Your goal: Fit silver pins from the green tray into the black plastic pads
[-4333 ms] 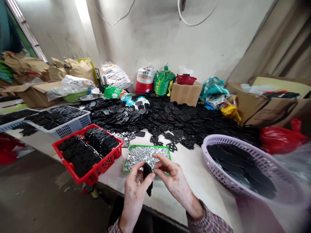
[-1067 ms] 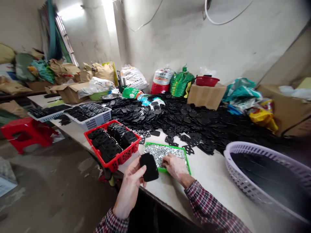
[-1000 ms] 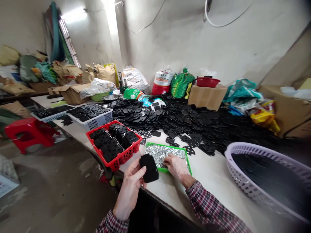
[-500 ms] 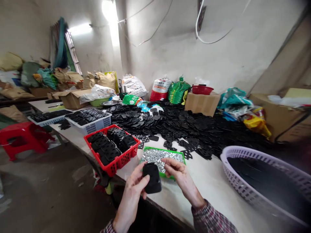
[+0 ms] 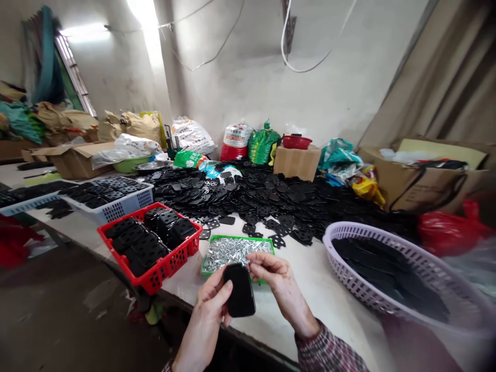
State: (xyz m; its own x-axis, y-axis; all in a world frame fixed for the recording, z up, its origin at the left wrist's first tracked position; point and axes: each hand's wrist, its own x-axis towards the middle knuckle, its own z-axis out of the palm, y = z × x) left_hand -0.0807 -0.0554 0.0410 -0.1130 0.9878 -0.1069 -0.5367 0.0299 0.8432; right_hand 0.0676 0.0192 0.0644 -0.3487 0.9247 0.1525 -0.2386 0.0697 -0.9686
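A black rounded plate (image 5: 240, 292) is held upright by my left hand (image 5: 207, 310), its thumb across the front face. Close to the plate's upper right edge, my right hand (image 5: 281, 281) has its thumb and forefinger pinched together; whatever is between the fingertips is too small to make out. Behind both hands lies a green tray (image 5: 271, 242) filled with small silvery metal pieces (image 5: 228, 252).
Left of the tray stands a red basket (image 5: 170, 276) of stacked black plates, with a grey-blue basket (image 5: 124, 207) beyond. Loose black plates (image 5: 263, 194) form a wide heap behind. A lilac basket (image 5: 344, 268) holding black pieces stands right.
The view has turned right, so the table and baskets appear further left. The plate in my left hand now shows its face more squarely, and my right fingertips are nearer its top edge.
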